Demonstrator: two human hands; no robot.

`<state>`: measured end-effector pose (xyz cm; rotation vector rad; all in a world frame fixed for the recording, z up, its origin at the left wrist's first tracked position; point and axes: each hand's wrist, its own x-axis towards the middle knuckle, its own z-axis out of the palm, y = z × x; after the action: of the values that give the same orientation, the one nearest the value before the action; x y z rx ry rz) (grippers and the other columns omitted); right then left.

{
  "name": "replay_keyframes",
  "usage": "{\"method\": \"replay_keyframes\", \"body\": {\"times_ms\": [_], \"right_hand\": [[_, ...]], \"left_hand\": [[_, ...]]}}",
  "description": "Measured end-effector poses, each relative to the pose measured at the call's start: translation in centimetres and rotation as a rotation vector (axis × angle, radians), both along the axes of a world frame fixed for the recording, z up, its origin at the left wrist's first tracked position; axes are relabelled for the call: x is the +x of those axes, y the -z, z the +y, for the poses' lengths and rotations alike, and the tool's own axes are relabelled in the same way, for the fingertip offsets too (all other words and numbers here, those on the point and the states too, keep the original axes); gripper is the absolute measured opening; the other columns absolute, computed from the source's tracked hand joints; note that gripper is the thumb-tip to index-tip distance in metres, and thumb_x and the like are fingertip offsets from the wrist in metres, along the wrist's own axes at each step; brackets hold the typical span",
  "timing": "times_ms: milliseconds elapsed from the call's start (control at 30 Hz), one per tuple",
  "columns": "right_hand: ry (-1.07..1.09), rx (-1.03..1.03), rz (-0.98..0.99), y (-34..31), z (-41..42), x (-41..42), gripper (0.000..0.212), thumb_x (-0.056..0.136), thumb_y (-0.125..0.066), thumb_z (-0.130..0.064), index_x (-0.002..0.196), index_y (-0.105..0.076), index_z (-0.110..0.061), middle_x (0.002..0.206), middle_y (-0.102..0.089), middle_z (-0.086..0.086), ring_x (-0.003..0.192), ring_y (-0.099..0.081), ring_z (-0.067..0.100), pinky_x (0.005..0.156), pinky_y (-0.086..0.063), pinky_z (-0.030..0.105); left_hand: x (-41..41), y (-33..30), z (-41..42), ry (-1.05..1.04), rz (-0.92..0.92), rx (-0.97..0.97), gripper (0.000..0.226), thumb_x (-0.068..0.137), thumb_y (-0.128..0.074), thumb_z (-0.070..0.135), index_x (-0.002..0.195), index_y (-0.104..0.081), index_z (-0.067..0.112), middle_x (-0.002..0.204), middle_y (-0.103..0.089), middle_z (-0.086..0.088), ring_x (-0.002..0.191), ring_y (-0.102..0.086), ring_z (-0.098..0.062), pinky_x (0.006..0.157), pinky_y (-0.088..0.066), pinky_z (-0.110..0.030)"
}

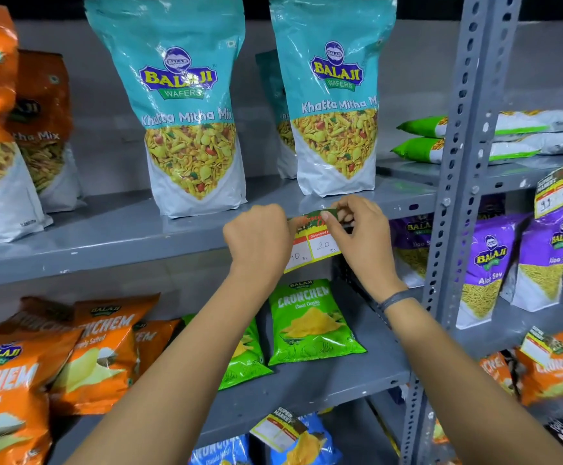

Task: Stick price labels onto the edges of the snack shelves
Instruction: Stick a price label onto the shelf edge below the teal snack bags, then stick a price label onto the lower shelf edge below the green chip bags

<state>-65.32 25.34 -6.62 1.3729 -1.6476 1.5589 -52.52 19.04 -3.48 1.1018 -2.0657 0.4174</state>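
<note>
A price label (318, 245) with a green top band, a yellow border and white boxes reading "20 Rs" hangs against the front edge of the grey snack shelf (105, 250). My left hand (260, 239) is closed over the label's left upper corner. My right hand (360, 229) pinches the green top band at the shelf's edge with thumb and fingers. The label's left side is partly hidden behind my left hand. Two teal Khatta Mitha Mix bags (189, 129) stand on the shelf just above the label.
A perforated grey upright post (454, 196) stands right of my right hand. Other labels hang on the neighbouring rack (557, 193), lower down on that same rack (541, 345) and on the shelf below (278, 427). Green Crunchem packs (310, 323) and orange packs (82, 357) lie underneath.
</note>
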Motion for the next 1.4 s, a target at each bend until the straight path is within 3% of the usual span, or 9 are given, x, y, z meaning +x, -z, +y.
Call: {"method": "replay_keyframes", "body": {"times_ms": [167, 367, 500, 567, 700, 900, 1067, 1233, 1400], "right_hand": [[0.036, -0.08, -0.054, 2.2, 0.5, 1.1, 0.032, 0.087, -0.062, -0.031, 0.112, -0.052, -0.013, 0.08, -0.059, 0.007, 0.083, -0.052, 0.023, 0.074, -0.043, 0.035], [0.067, -0.176, -0.355, 12.6, 1.4, 3.4, 0.027, 0.093, -0.053, -0.03, 0.112, -0.05, -0.012, 0.079, -0.055, 0.008, 0.078, -0.051, 0.02, 0.074, -0.044, 0.034], [0.011, 0.04, -0.791, 23.5, 1.9, 6.1, 0.021, 0.091, -0.057, -0.015, 0.109, -0.052, -0.005, 0.081, -0.056, 0.006, 0.074, -0.055, 0.018, 0.063, -0.039, 0.018], [-0.019, 0.22, -1.049, 28.3, 1.9, 7.4, 0.022, 0.089, -0.058, -0.004, 0.108, -0.051, 0.001, 0.086, -0.054, 0.011, 0.067, -0.055, 0.009, 0.062, -0.037, 0.02], [-0.278, 0.527, -1.373, 33.9, 1.0, 8.8, 0.032, 0.09, -0.049, 0.01, 0.119, -0.041, -0.001, 0.104, -0.044, 0.013, 0.042, -0.054, -0.008, 0.05, -0.047, 0.014], [-0.223, 0.714, -1.186, 34.6, -1.1, 8.1, 0.023, 0.086, -0.064, -0.009, 0.105, -0.06, 0.004, 0.092, -0.061, 0.01, 0.081, -0.056, 0.017, 0.06, -0.045, 0.025], [-0.175, 0.843, -0.95, 34.0, -0.7, 6.8, 0.03, 0.085, -0.067, -0.02, 0.059, -0.054, -0.015, 0.065, -0.053, 0.011, 0.064, -0.043, 0.019, 0.053, -0.034, 0.016], [-0.089, 0.945, -0.656, 33.0, -0.1, 6.0, 0.018, 0.082, -0.069, -0.024, 0.08, -0.065, -0.007, 0.086, -0.072, 0.015, 0.082, -0.064, 0.031, 0.073, -0.054, 0.041], [-0.051, 0.969, -0.299, 31.5, 0.5, 5.3, 0.019, 0.079, -0.071, -0.026, 0.078, -0.065, -0.008, 0.086, -0.069, 0.012, 0.09, -0.059, 0.032, 0.076, -0.048, 0.041]], "left_hand": [[0.6, 0.8, 0.6, 0.011, 0.058, -0.008, 0.055, 0.081, -0.057, 0.059, 0.081, -0.067, 0.005, 0.087, -0.07, -0.02, 0.082, -0.067, -0.039, 0.057, -0.038, -0.031], [4.4, 9.4, -0.2, 0.046, 0.06, 0.134, 0.068, 0.086, -0.036, 0.069, 0.068, -0.065, 0.01, 0.072, -0.069, -0.021, 0.074, -0.066, -0.04, 0.056, -0.047, -0.035], [6.7, 19.7, -0.5, 0.091, -0.211, 0.474, 0.048, 0.09, -0.048, 0.054, 0.078, -0.064, 0.01, 0.083, -0.07, -0.02, 0.081, -0.066, -0.037, 0.06, -0.049, -0.036], [7.2, 24.0, -0.9, 0.09, -0.328, 0.634, 0.038, 0.089, -0.052, 0.049, 0.089, -0.064, 0.013, 0.094, -0.07, -0.019, 0.09, -0.065, -0.037, 0.067, -0.051, -0.038], [7.0, 28.7, -1.3, 0.116, -0.468, 0.719, 0.031, 0.089, -0.055, 0.04, 0.107, -0.055, 0.015, 0.111, -0.064, -0.014, 0.103, -0.061, -0.033, 0.077, -0.052, -0.041], [4.6, 29.8, -2.5, 0.176, -0.617, 0.554, 0.036, 0.089, -0.054, 0.041, 0.113, -0.053, 0.014, 0.113, -0.063, -0.01, 0.104, -0.059, -0.032, 0.073, -0.051, -0.037], [3.6, 30.0, -3.3, 0.275, -0.776, 0.428, 0.014, 0.087, -0.051, 0.015, 0.09, -0.065, 0.013, 0.094, -0.07, -0.008, 0.086, -0.065, -0.029, 0.056, -0.034, -0.024], [4.2, 30.5, -3.3, 0.336, -0.8, 0.368, 0.014, 0.082, -0.051, 0.009, 0.085, -0.064, 0.013, 0.091, -0.066, -0.007, 0.086, -0.06, -0.028, 0.048, -0.029, -0.023], [5.6, 30.5, -2.2, 0.383, -0.698, 0.374, 0.013, 0.07, -0.075, 0.016, 0.062, -0.066, 0.01, 0.065, -0.068, -0.003, 0.079, -0.063, -0.025, 0.043, -0.043, -0.024]]}}
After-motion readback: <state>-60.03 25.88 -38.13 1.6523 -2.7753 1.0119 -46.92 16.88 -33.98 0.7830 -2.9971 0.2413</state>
